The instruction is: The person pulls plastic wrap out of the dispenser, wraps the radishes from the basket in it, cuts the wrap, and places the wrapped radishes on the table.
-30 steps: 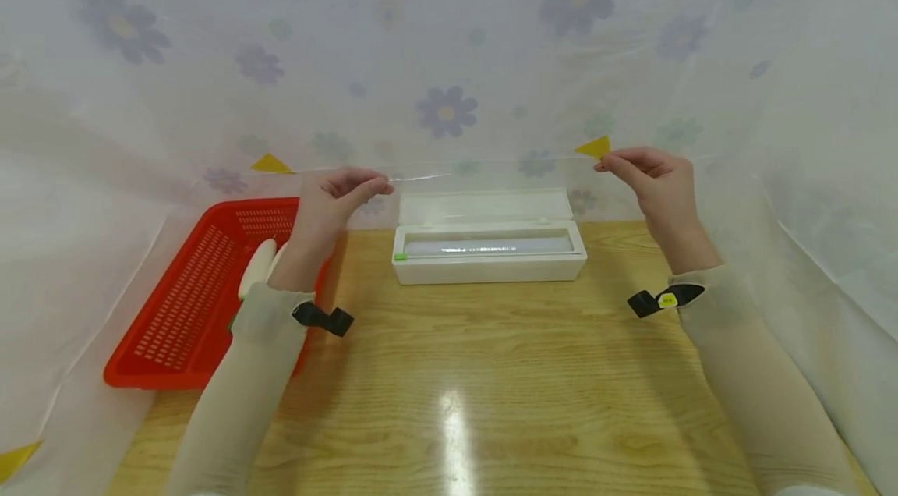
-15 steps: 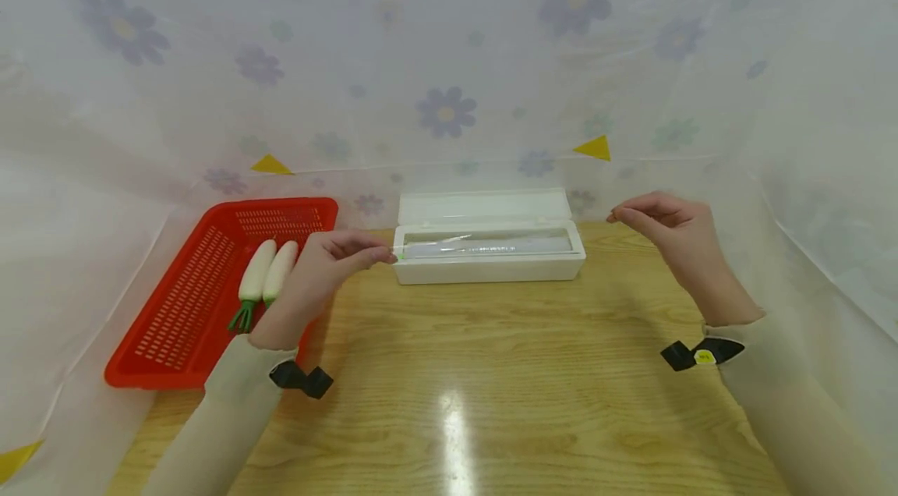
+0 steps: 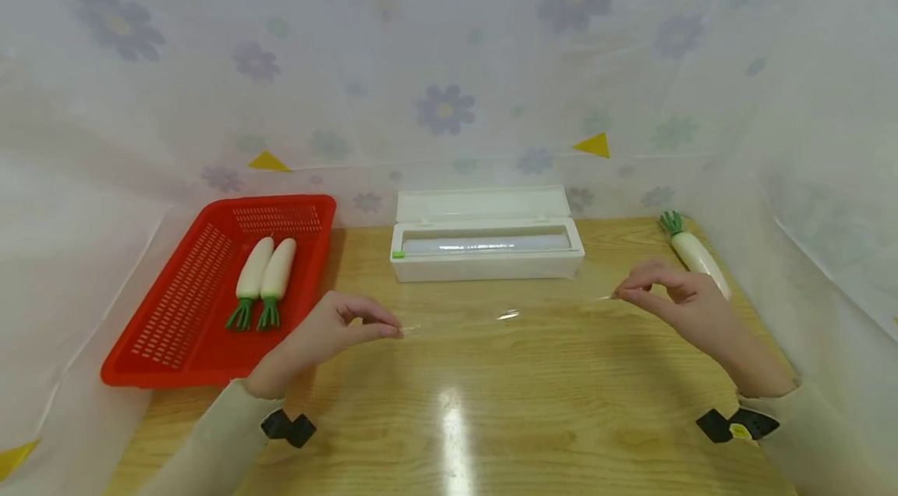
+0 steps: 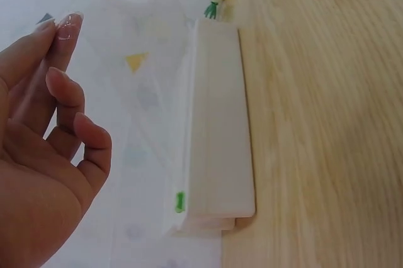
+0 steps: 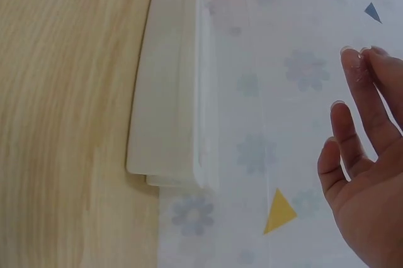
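Observation:
A sheet of clear cling film stretches between both hands above the table, showing mostly as glints. My left hand pinches its left corner between thumb and index finger. At the other corner, my right hand pinches the film the same way. Behind the sheet stands a white cling film dispenser box, lid raised, with the film roll inside and a green slider at its left end. In the left wrist view the film crosses the index fingertip; the right wrist view shows a pinched edge too.
A red plastic basket at the left holds two white radishes with green tops. Another white radish lies at the right table edge, partly behind my right hand. A flowered sheet hangs behind and at the sides of the wooden table.
Both hands have come down and toward me from the back sheet, drawing the film in front of the box. The basket's radishes and the right-hand radish have come into view.

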`<state>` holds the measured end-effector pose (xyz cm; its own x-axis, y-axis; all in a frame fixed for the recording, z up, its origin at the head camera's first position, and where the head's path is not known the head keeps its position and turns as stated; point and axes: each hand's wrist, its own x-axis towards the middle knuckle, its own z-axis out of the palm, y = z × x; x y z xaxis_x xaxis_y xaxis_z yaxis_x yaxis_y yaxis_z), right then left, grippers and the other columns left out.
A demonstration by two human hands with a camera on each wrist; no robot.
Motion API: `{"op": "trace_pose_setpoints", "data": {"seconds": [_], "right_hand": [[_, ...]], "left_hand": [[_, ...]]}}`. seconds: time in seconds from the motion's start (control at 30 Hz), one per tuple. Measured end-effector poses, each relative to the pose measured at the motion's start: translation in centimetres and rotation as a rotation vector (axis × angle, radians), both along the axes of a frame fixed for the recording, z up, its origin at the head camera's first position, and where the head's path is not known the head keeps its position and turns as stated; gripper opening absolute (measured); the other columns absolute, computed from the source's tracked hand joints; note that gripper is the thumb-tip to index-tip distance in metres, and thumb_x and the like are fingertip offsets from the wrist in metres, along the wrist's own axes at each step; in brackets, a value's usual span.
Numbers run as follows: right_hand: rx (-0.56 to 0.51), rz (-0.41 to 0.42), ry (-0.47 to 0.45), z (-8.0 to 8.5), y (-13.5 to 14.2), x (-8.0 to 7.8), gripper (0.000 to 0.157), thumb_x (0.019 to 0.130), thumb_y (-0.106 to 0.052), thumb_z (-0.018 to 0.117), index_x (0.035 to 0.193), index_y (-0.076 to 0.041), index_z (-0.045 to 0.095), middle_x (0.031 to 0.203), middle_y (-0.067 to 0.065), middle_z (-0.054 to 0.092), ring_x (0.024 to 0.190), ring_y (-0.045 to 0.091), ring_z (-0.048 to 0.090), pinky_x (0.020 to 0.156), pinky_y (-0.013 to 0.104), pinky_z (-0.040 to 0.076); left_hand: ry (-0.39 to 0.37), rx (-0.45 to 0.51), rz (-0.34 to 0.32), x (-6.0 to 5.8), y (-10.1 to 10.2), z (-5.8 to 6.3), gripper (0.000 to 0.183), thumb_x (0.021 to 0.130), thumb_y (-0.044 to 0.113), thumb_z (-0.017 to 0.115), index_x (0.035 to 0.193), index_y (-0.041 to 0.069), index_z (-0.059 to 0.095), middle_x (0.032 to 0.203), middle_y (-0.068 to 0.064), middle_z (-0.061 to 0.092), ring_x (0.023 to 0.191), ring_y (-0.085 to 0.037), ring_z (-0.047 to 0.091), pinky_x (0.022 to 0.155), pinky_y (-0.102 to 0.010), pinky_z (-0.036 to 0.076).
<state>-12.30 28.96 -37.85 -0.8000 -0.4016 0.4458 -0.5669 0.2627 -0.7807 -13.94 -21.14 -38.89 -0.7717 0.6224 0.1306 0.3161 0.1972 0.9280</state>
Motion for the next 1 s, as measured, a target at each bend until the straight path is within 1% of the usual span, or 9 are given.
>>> {"op": "trace_pose_setpoints", "data": {"seconds": [0.17, 0.23, 0.4, 0.5, 0.57, 0.7, 0.8, 0.9, 1.0], "right_hand": [[0.104, 0.046, 0.025, -1.7, 0.4, 1.1, 0.04, 0.088, 0.022, 0.066, 0.107, -0.01, 0.077, 0.103, 0.001, 0.07, 0.099, 0.011, 0.059, 0.082, 0.02, 0.048], [0.144, 0.05, 0.026, -2.6, 0.4, 1.4, 0.044, 0.086, 0.021, 0.069, 0.108, -0.016, 0.077, 0.105, -0.002, 0.072, 0.103, 0.009, 0.06, 0.086, 0.019, 0.048], [0.159, 0.115, 0.15, -5.6, 0.6, 1.6, 0.058, 0.074, 0.023, 0.076, 0.112, -0.022, 0.077, 0.107, -0.001, 0.074, 0.105, 0.01, 0.062, 0.094, 0.016, 0.044], [0.153, 0.166, 0.232, -7.3, 0.6, 1.6, 0.061, 0.069, 0.022, 0.079, 0.113, -0.02, 0.076, 0.104, 0.0, 0.074, 0.101, 0.012, 0.062, 0.09, 0.017, 0.045], [0.173, 0.178, 0.275, -8.2, 0.5, 1.6, 0.059, 0.068, 0.019, 0.082, 0.112, -0.021, 0.076, 0.103, 0.0, 0.075, 0.1, 0.013, 0.062, 0.088, 0.017, 0.046], [0.251, 0.181, 0.304, -9.2, 0.4, 1.7, 0.05, 0.071, 0.012, 0.084, 0.109, -0.02, 0.077, 0.103, -0.001, 0.077, 0.099, 0.011, 0.063, 0.088, 0.016, 0.047], [0.31, 0.182, 0.306, -9.6, 0.3, 1.8, 0.043, 0.074, 0.01, 0.083, 0.106, -0.018, 0.079, 0.105, -0.002, 0.077, 0.099, 0.009, 0.063, 0.089, 0.015, 0.047], [0.351, 0.184, 0.339, -10.1, 0.2, 1.9, 0.038, 0.077, 0.007, 0.083, 0.106, -0.016, 0.079, 0.106, -0.001, 0.077, 0.098, 0.011, 0.065, 0.091, 0.014, 0.046], [0.392, 0.178, 0.362, -10.5, 0.1, 2.0, 0.035, 0.079, 0.005, 0.082, 0.107, -0.016, 0.08, 0.107, -0.001, 0.076, 0.097, 0.013, 0.066, 0.092, 0.014, 0.045]], "left_hand": [[0.018, -0.112, -0.002, 0.9, 0.1, -1.7, 0.012, 0.096, 0.01, 0.075, 0.106, 0.011, 0.082, 0.101, 0.002, 0.079, 0.084, -0.008, 0.062, 0.074, -0.024, 0.049], [0.031, -0.147, -0.001, 1.2, 0.1, -2.5, 0.011, 0.096, 0.012, 0.076, 0.105, 0.013, 0.082, 0.1, 0.002, 0.079, 0.084, -0.007, 0.062, 0.074, -0.024, 0.048], [0.119, -0.166, -0.041, 1.7, 0.3, -4.7, 0.01, 0.094, 0.009, 0.077, 0.103, 0.008, 0.081, 0.097, -0.001, 0.079, 0.082, -0.001, 0.062, 0.07, -0.023, 0.049], [0.156, -0.174, -0.053, 2.0, 0.4, -5.6, 0.011, 0.093, 0.005, 0.076, 0.104, 0.005, 0.079, 0.094, 0.0, 0.079, 0.08, 0.002, 0.061, 0.068, -0.022, 0.049], [0.204, -0.198, -0.05, 2.2, 0.5, -6.1, 0.012, 0.092, 0.004, 0.077, 0.103, 0.007, 0.079, 0.093, 0.003, 0.079, 0.078, 0.003, 0.059, 0.066, -0.022, 0.049], [0.325, -0.257, -0.062, 2.6, 0.7, -6.9, 0.012, 0.089, 0.003, 0.079, 0.098, 0.011, 0.081, 0.091, 0.006, 0.077, 0.077, 0.003, 0.055, 0.066, -0.022, 0.049], [0.366, -0.272, -0.089, 2.9, 0.9, -7.6, 0.013, 0.089, 0.002, 0.08, 0.098, 0.01, 0.082, 0.092, 0.004, 0.078, 0.08, 0.0, 0.06, 0.071, -0.023, 0.051], [0.401, -0.276, -0.111, 3.0, 1.0, -8.3, 0.013, 0.088, 0.0, 0.08, 0.098, 0.009, 0.081, 0.095, 0.002, 0.079, 0.086, -0.005, 0.067, 0.077, -0.026, 0.054], [0.473, -0.303, -0.117, 3.0, 1.1, -8.9, 0.013, 0.087, 0.001, 0.081, 0.097, 0.01, 0.081, 0.096, 0.001, 0.079, 0.089, -0.009, 0.071, 0.081, -0.028, 0.055]]}}
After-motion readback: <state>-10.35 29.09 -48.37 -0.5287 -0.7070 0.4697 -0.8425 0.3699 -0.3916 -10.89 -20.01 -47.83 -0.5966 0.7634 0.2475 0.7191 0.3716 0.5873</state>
